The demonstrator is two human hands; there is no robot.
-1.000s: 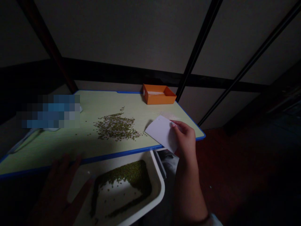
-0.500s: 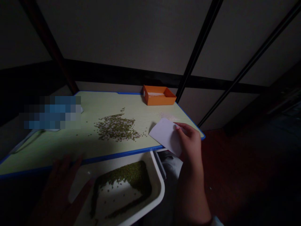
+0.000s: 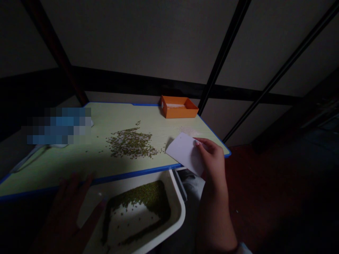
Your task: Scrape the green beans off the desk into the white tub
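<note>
My right hand (image 3: 210, 155) pinches a white card (image 3: 184, 150), its thumb on top. The card's far edge is down at the tabletop, right of a spread of small green beans (image 3: 131, 143). A pale, grainy patch (image 3: 188, 130) lies just beyond the card. Below the table's near edge is a white plastic tray (image 3: 178, 204) with more green beans (image 3: 150, 197) heaped along its far and right sides. In deep shadow, my left hand (image 3: 72, 208) lies spread over the tray's left part, thumb toward the inside; its exact contact is too dark to make out.
The light-yellow table (image 3: 111, 113) has a blue rim. At its back right stands an orange open box (image 3: 181, 112) with something pale inside. A blurred-out blue item (image 3: 60, 127) is at the left. Dark-framed panels (image 3: 143, 42) rise behind the table.
My right hand has shifted slightly left with the white card, nearer to the loose beans. My left hand, the tray and the bean spread look the same.
</note>
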